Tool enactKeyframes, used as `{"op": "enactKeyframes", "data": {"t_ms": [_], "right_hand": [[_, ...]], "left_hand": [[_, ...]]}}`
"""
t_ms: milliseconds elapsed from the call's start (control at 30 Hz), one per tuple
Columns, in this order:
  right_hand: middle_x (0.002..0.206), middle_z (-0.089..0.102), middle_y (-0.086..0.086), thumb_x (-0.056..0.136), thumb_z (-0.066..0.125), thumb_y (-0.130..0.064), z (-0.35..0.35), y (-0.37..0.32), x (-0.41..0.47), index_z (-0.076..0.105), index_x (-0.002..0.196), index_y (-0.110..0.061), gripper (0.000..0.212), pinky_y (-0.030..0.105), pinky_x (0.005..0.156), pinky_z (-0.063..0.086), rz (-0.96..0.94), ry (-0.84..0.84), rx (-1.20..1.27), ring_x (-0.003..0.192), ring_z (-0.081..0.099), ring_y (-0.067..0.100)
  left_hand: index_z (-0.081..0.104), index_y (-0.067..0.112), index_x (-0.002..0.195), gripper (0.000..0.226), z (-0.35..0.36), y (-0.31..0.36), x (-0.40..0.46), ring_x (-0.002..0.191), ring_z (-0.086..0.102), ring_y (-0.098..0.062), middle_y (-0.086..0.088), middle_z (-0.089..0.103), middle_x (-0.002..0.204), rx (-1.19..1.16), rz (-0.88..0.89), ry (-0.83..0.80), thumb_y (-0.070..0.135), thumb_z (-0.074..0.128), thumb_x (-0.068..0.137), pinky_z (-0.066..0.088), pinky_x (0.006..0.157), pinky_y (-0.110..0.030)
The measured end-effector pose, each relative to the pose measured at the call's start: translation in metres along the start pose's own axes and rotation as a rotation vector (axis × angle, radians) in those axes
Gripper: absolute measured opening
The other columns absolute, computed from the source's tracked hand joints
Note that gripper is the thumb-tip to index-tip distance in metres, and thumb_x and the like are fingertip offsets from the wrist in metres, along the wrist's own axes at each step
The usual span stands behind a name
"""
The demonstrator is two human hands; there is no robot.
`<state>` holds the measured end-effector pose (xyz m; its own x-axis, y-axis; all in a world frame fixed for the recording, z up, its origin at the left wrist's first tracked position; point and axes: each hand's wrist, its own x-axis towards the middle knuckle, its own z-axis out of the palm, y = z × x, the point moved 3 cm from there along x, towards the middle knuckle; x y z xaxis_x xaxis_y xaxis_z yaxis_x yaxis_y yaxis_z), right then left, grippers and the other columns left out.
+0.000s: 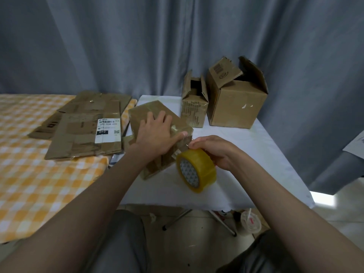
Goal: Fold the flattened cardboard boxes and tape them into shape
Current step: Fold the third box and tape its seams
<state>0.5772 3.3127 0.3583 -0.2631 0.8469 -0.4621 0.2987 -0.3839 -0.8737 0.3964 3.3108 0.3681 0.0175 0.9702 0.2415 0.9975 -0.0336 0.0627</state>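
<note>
On the worktop (246, 142), the left hand (157, 134) lies flat, fingers spread, on the box (157, 109). The right hand (212, 150) grips the tape roll (197, 170) just beside the box's near corner (strip apparently drawn taut between).

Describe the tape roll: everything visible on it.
The tape roll is a wide ring of yellowish translucent packing tape on a core whose inside shows a white-and-dark triangle pattern. It stands on edge, tilted, on the white table, at the near corner of the brown box. The right hand holds it from above; a clear strip runs from it up onto the box, where the left hand presses it down.
</note>
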Motion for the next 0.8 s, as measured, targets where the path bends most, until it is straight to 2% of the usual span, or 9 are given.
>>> {"op": "enactKeyframes", "data": {"t_ms": [67,133,233,333,467,533,633,733,800], "right_hand": [[0.074,0.072,0.003,0.087,0.074,-0.014,0.0,0.0,-0.001,0.076,0.093,-0.013,0.006,0.017,0.044,0.048,-0.005,-0.005,0.002,0.059,0.067,0.011],[0.082,0.073,0.006,0.088,0.073,-0.014,-0.001,0.0,-0.002,0.076,0.099,-0.01,0.011,0.018,0.047,0.051,-0.011,-0.005,0.004,0.066,0.067,0.014],[0.1,0.074,0.008,0.087,0.074,-0.019,-0.008,0.004,-0.005,0.076,0.101,-0.013,0.015,0.025,0.064,0.055,-0.029,0.032,-0.036,0.088,0.066,0.019],[0.091,0.069,0.004,0.09,0.072,-0.019,-0.016,0.009,-0.011,0.075,0.091,-0.017,0.004,0.03,0.078,0.048,-0.089,0.047,-0.034,0.088,0.06,0.02],[0.087,0.068,0.001,0.093,0.068,-0.02,-0.019,0.016,-0.022,0.07,0.087,-0.022,0.007,0.028,0.068,0.05,-0.156,0.035,-0.024,0.081,0.062,0.018],[0.081,0.065,0.002,0.094,0.067,-0.018,-0.02,0.02,-0.028,0.069,0.087,-0.022,0.008,0.026,0.062,0.05,-0.191,0.032,0.011,0.074,0.061,0.016],[0.086,0.061,0.007,0.095,0.066,-0.016,-0.021,0.026,-0.035,0.068,0.087,-0.022,0.01,0.025,0.059,0.051,-0.237,0.058,0.057,0.074,0.061,0.019],[0.087,0.058,0.009,0.097,0.063,-0.017,-0.021,0.032,-0.041,0.069,0.091,-0.022,0.01,0.027,0.06,0.05,-0.275,0.053,0.095,0.073,0.06,0.02],[0.083,0.062,0.006,0.097,0.063,-0.017,-0.02,0.038,-0.043,0.069,0.095,-0.018,0.006,0.026,0.061,0.053,-0.3,0.021,0.114,0.07,0.065,0.016]], "left_hand": [[0.049,0.017,0.12,0.077,0.001,0.002,-0.002,0.116,0.04,-0.033,-0.005,0.046,0.126,0.021,0.008,0.019,0.081,0.026,0.084,0.038,0.094,-0.05],[0.049,0.016,0.12,0.077,0.002,0.005,-0.004,0.114,0.041,-0.033,-0.005,0.046,0.125,0.055,0.01,0.037,0.08,0.026,0.084,0.039,0.092,-0.048],[0.048,0.012,0.122,0.072,0.002,0.01,-0.005,0.113,0.042,-0.033,-0.007,0.046,0.124,0.112,0.02,0.033,0.075,0.036,0.088,0.041,0.092,-0.048],[0.047,0.009,0.123,0.069,0.002,0.016,-0.005,0.113,0.043,-0.032,-0.009,0.046,0.123,0.158,0.027,0.02,0.069,0.046,0.09,0.043,0.091,-0.046],[0.034,0.006,0.142,0.078,0.005,0.019,-0.007,0.122,0.04,-0.034,-0.015,0.038,0.139,0.182,0.031,-0.014,0.067,0.041,0.093,0.041,0.1,-0.045],[0.013,0.005,0.154,0.087,0.006,0.018,-0.008,0.135,0.029,-0.039,-0.018,0.019,0.158,0.196,0.028,-0.091,0.066,0.035,0.096,0.033,0.11,-0.048],[0.001,0.006,0.157,0.087,0.004,0.021,-0.005,0.144,0.014,-0.044,-0.019,0.0,0.164,0.197,-0.013,-0.221,0.064,0.03,0.098,0.022,0.117,-0.053],[0.01,0.012,0.157,0.082,-0.011,0.028,-0.006,0.146,0.015,-0.044,-0.017,0.006,0.164,0.072,-0.027,-0.222,0.065,0.027,0.098,0.013,0.119,-0.055],[0.036,0.017,0.149,0.069,-0.023,0.04,-0.015,0.139,0.032,-0.035,-0.013,0.032,0.157,-0.004,0.136,-0.044,0.061,0.024,0.097,0.017,0.117,-0.051]]}}
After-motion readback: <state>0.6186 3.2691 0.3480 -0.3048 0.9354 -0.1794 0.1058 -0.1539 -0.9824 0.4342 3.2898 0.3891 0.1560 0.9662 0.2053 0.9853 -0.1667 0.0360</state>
